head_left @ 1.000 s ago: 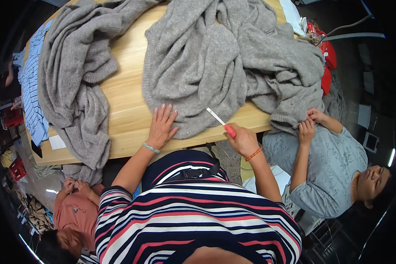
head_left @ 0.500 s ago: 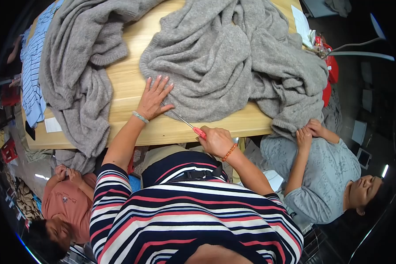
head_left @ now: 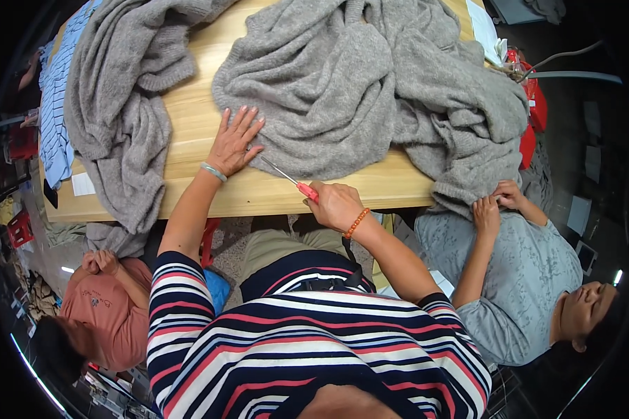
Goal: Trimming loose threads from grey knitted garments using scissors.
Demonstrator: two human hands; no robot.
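Note:
A grey knitted garment (head_left: 314,91) lies bunched in folds on the wooden table in front of me. My left hand (head_left: 233,145) rests flat with fingers spread, the fingertips on the garment's left lower edge and the palm on bare wood. My right hand (head_left: 337,208), at the table's front edge, is closed around the red handle of a screwdriver-like tool (head_left: 307,191). Its thin metal shaft slants up and left, along the garment's near edge, its tip close to my left thumb. Whether the tip touches the knit I cannot tell.
Another grey knit pile (head_left: 115,91) hangs over the wooden table's (head_left: 189,133) front edge at left, beside blue striped fabric (head_left: 54,119). A seated person at right (head_left: 500,265) handles grey knit; another sits at left (head_left: 112,307). Red objects (head_left: 534,105) stand beyond the right edge.
The view has shifted slightly, so the table and garments sit a little higher and further left. Both hands keep their pose, the tool still in my right one.

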